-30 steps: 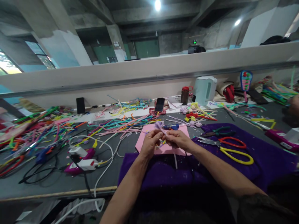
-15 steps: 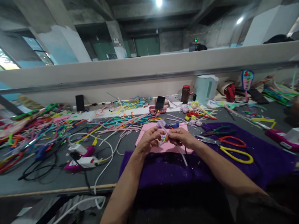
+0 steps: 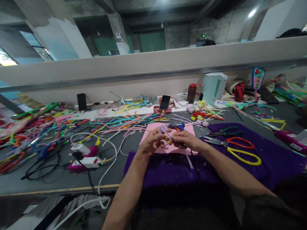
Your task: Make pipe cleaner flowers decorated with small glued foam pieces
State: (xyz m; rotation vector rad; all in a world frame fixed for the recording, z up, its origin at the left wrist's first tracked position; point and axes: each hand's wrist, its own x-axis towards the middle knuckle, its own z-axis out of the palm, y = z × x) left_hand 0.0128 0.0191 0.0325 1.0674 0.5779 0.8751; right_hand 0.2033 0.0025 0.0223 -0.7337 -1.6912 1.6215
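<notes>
A pale lilac pipe-cleaner flower (image 3: 162,129) is at the fingertips of my left hand (image 3: 151,141), whose fingers are curled around it. My right hand (image 3: 184,140) pinches the flower's stem, and a pale pipe-cleaner end (image 3: 189,160) hangs below that hand. Both hands are close together over a pink sheet (image 3: 146,135) lying partly on a purple cloth (image 3: 165,171). Just behind them lies a blue and orange glue gun (image 3: 177,126). My fingers cover the spot where stem and flower meet.
Scissors with red and yellow handles (image 3: 244,156) and dark green pliers (image 3: 226,131) lie to the right. Loose pipe cleaners (image 3: 129,123) spread across the back. A power strip (image 3: 82,161) with white cables sits left. A bottle (image 3: 191,93) and kettle (image 3: 214,88) stand behind.
The flower has dropped slightly and turned between my left fingers. My right hand keeps its pinch. The whole view has shifted a little.
</notes>
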